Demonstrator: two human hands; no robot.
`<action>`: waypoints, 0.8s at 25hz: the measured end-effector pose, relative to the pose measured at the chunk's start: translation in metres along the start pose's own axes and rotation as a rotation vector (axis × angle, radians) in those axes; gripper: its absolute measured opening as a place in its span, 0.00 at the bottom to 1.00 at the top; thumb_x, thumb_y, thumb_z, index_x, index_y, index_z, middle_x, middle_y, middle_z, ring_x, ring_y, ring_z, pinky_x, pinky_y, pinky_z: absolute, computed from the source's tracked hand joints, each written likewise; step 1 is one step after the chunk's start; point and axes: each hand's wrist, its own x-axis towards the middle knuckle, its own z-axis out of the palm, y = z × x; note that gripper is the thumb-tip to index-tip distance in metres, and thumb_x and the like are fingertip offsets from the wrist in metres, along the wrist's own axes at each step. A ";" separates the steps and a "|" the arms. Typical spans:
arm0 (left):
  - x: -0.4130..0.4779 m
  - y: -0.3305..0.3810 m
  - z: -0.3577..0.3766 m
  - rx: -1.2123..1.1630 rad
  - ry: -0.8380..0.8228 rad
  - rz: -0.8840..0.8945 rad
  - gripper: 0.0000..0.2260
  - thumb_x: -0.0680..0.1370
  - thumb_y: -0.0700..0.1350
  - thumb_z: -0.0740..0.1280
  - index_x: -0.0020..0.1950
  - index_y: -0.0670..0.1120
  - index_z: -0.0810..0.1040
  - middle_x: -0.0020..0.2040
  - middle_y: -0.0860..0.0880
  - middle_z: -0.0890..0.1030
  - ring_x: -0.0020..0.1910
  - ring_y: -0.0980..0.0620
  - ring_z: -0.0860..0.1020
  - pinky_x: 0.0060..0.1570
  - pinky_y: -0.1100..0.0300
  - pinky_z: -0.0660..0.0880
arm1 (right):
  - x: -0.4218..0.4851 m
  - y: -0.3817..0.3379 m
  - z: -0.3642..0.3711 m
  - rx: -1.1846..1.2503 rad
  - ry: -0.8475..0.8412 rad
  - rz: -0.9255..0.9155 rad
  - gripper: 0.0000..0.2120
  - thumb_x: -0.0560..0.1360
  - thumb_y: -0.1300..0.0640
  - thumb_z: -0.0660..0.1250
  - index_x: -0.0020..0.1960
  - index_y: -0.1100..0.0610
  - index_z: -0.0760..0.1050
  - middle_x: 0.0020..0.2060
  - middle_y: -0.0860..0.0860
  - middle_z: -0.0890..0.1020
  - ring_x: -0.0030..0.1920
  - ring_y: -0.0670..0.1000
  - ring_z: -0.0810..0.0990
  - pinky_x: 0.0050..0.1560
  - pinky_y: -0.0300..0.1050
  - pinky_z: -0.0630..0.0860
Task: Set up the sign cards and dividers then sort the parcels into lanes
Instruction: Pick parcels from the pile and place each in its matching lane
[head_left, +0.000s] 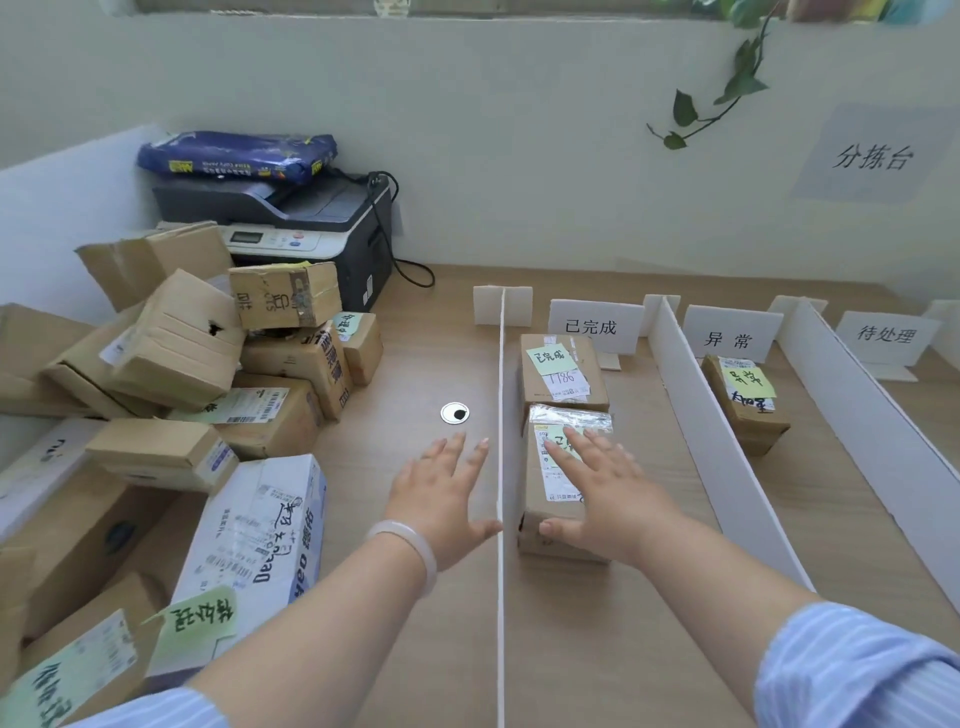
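Now both hands are spread flat, palms down. The right hand (608, 493) rests with straight fingers on top of a brown parcel (550, 483), hiding most of its pale green note and white shipping label; its thumb lies along the near left corner. The left hand (441, 499) is over the bare worktop (405, 364) just left of the first divider (501, 415), thumb tip at the divider's edge. I cannot tell whether the palm touches the wood. A pale bracelet (410, 545) circles that wrist.

The parcel sits in the first lane, touching a second parcel (563, 395) beyond it, which has a green note reading "已完成" and a handwritten "1786". At the lane's head stands a sign card (592, 326), also "已完成". Past the second divider (696, 395), one parcel (745, 415) noted "异常" lies before the "异常" card (730, 339). Beyond the third divider (862, 395) stands the "待处理" card (885, 335).

To the left is a heap of unsorted parcels (208, 389), with a printer (291, 223) behind. A sheet on the wall (872, 156) reads "分拣台".
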 end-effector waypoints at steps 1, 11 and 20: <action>-0.014 -0.016 -0.007 0.035 0.002 -0.024 0.41 0.77 0.68 0.58 0.80 0.57 0.38 0.81 0.51 0.38 0.80 0.50 0.41 0.78 0.48 0.45 | -0.002 -0.020 -0.004 -0.009 0.010 -0.019 0.45 0.74 0.30 0.58 0.79 0.43 0.37 0.78 0.45 0.36 0.78 0.48 0.34 0.77 0.51 0.38; -0.131 -0.172 -0.040 0.090 0.034 -0.233 0.42 0.75 0.72 0.56 0.79 0.59 0.36 0.81 0.51 0.37 0.80 0.48 0.38 0.77 0.43 0.44 | -0.002 -0.200 0.005 0.008 0.057 -0.165 0.46 0.73 0.29 0.58 0.79 0.44 0.36 0.79 0.45 0.37 0.78 0.47 0.35 0.78 0.51 0.39; -0.171 -0.255 0.004 -0.066 -0.085 -0.375 0.44 0.74 0.71 0.60 0.80 0.58 0.37 0.81 0.51 0.40 0.80 0.49 0.41 0.77 0.45 0.45 | 0.011 -0.278 0.061 0.058 -0.064 -0.123 0.44 0.74 0.31 0.58 0.79 0.45 0.37 0.79 0.44 0.38 0.78 0.47 0.37 0.78 0.50 0.41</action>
